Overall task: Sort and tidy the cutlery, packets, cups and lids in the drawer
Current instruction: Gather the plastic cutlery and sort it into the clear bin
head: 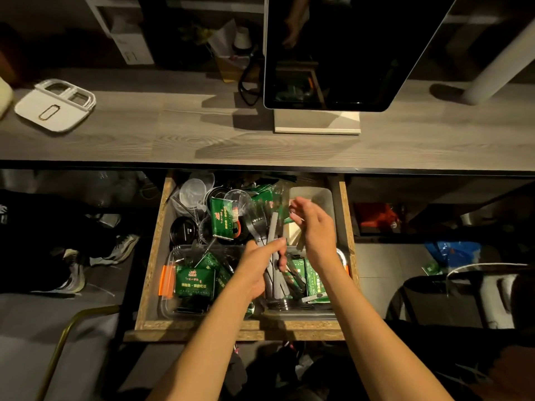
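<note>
While left hand (256, 266) grips cutlery bundle (273, 241) | right hand (314, 227) fingers loose | packet (194, 280) print unreadable

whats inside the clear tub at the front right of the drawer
The clear tub holds green packets and dark plastic cutlery standing on end. The left hand and right forearm cover its middle, so what else lies there cannot be seen.
</note>
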Available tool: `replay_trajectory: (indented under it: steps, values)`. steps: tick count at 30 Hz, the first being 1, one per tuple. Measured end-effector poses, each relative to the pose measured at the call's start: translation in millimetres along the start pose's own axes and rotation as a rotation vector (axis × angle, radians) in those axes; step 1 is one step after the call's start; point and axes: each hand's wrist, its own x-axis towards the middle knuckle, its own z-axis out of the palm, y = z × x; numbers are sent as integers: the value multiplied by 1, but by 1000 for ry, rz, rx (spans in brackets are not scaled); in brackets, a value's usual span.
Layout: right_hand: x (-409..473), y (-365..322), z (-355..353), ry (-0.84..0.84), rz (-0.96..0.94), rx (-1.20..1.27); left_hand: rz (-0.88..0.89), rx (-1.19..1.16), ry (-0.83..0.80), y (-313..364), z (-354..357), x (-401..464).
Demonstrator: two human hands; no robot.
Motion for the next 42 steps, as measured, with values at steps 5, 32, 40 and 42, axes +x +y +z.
replay_trajectory:
  steps: [5,32,40,42]
  values:
    - [-6,-12,-10,-48,-59,-2,-30,-46,38,13,-1,-10]
    - [-43,-85,22,67,-69,-112,128,80,-31,65,27,-79]
    - [-41,-90,27,147,73,190,90,168,-48,74,23,-79]
    - [-43,-89,31,164,140,213,95,202,-33,73,23,-76]
